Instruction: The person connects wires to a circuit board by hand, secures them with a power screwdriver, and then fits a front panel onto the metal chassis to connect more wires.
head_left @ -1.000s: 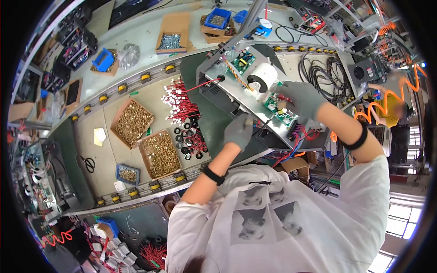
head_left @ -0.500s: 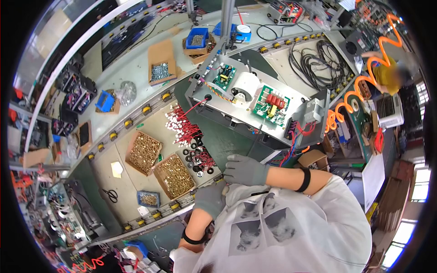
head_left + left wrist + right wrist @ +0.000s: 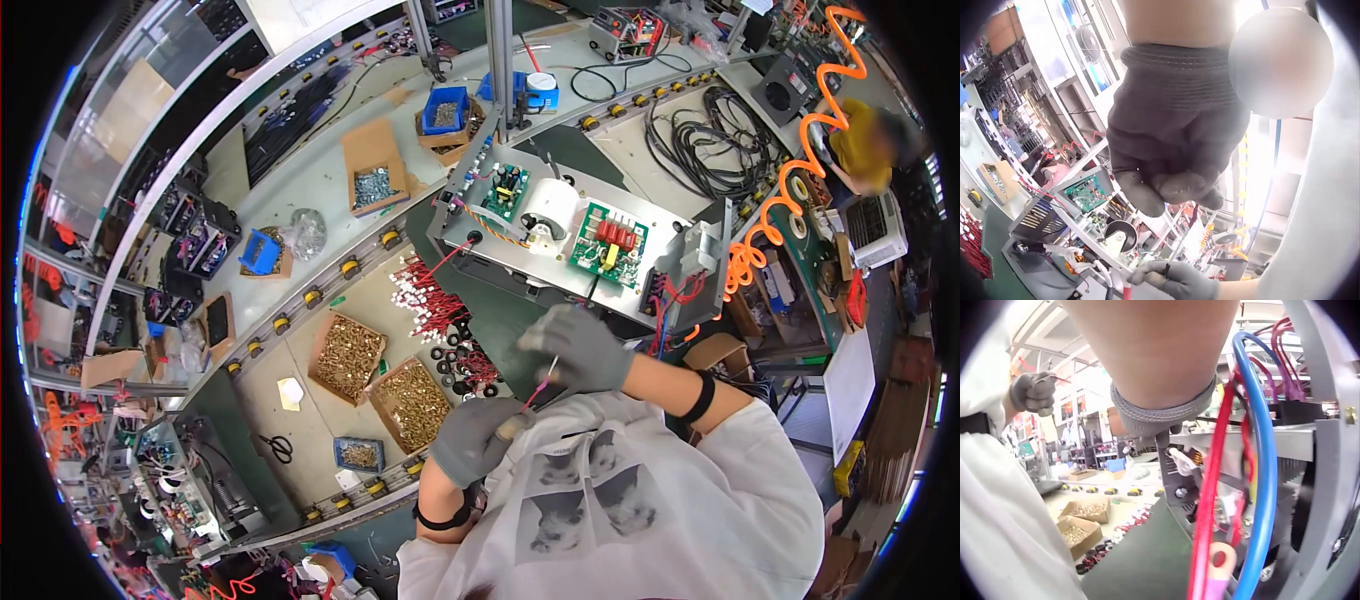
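My left hand (image 3: 475, 440) is curled round one end of a slender reddish tool (image 3: 537, 391), low in front of the shirt. The tool's thin shaft points up to my right hand (image 3: 580, 348), whose bent fingers pinch near its tip. In the left wrist view my left hand (image 3: 1175, 131) fills the middle, with my right hand (image 3: 1179, 279) below. Just beyond the hands lies the open metal chassis (image 3: 515, 252), carrying a green circuit board (image 3: 608, 246) and a white cylinder (image 3: 551, 205). The right wrist view hides most of my right fingers.
Left of the hands are boxes of brass-coloured parts (image 3: 412, 406), a small blue tray (image 3: 359, 455), red-and-white wires (image 3: 428, 300) and scissors (image 3: 277, 449). Black cable (image 3: 712, 150) lies coiled behind the chassis. An orange coiled hose (image 3: 768, 232) hangs at the right, near a person in yellow (image 3: 862, 145).
Both hands have left the chassis and come back near the shirt. The slender tool now shows between them. My right hand has lifted slightly since half a second ago, and the head view has shifted.
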Motion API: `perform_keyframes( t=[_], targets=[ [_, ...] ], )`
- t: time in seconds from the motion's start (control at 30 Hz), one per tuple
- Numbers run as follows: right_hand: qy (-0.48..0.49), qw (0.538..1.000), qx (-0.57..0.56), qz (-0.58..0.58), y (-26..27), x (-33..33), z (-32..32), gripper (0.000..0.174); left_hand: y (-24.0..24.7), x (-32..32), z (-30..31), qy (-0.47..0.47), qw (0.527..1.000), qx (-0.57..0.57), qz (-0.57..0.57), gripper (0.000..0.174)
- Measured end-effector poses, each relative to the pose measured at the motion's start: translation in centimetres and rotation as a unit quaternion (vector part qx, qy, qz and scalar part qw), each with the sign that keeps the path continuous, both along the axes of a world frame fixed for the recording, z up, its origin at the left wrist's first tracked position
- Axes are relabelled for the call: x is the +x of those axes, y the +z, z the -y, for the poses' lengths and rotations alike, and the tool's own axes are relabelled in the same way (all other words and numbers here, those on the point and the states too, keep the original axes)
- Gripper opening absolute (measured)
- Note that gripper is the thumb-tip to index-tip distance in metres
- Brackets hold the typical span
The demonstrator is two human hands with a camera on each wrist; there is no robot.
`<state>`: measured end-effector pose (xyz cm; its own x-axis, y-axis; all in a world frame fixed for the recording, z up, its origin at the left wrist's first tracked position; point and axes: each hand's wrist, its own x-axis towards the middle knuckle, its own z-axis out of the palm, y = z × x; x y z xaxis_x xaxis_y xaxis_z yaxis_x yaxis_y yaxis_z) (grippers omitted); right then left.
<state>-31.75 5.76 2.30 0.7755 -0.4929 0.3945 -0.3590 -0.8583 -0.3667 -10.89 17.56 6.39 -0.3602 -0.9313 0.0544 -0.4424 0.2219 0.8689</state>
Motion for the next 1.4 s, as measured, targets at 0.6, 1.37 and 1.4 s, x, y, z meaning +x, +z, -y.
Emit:
perform_keyframes(
  t=[0.6, 1.37, 1.4],
  targets=[
    [0.126, 0.969, 0.147, -0.151, 10.4, -2.3, 1.1, 0.044, -7.8, -0.9, 18.7, 0.357, 0.835, 0.163, -0.385, 0.043],
    [-0.194, 0.949, 0.199, -0.152, 3.4, 8.9, 22.0, 0.034, -7.6, 2.9, 16.7, 0.446, 0.894, 0.039, -0.023, 0.025],
    [-0.187, 0.949, 0.201, -0.154, 3.1, 9.2, 22.3, 0.034, -6.7, 3.2, 16.3, 0.448, 0.893, 0.034, 0.024, 0.026]
  ],
)
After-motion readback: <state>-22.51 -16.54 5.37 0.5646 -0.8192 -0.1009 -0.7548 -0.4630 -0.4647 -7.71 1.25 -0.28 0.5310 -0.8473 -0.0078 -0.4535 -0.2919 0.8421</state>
